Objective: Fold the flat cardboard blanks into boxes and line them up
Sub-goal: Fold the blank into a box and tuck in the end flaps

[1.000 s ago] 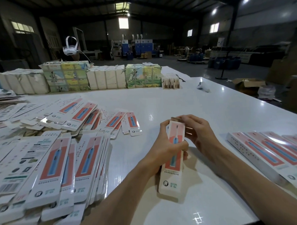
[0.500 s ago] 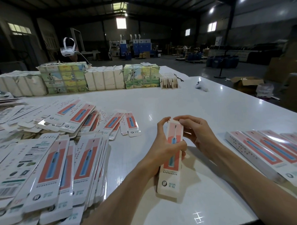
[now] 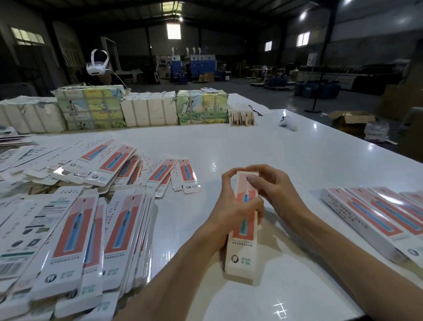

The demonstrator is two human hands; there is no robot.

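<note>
Head view: 1 box [image 3: 242, 251] between left hand [image 3: 232, 208] and right hand [image 3: 278, 191].

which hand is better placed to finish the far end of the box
Right: the right hand has fingers on the far end of the box; the left hand grips its middle.

A glossy white table [image 3: 265, 143] was set in a dim warehouse. Along its far edge, white paper-wrapped bundles [image 3: 149, 109] were lined up touching bundles in green printed wrap [image 3: 92, 107], with a small stack of tan cards [image 3: 241, 115] just beside the last one. A small white device [image 3: 287, 123] was laid near the table's right edge. A white headset [image 3: 97, 64] was seen behind the bundles. On the floor, an open carton [image 3: 351, 119] and blue drums [image 3: 316, 89] were placed.
</note>
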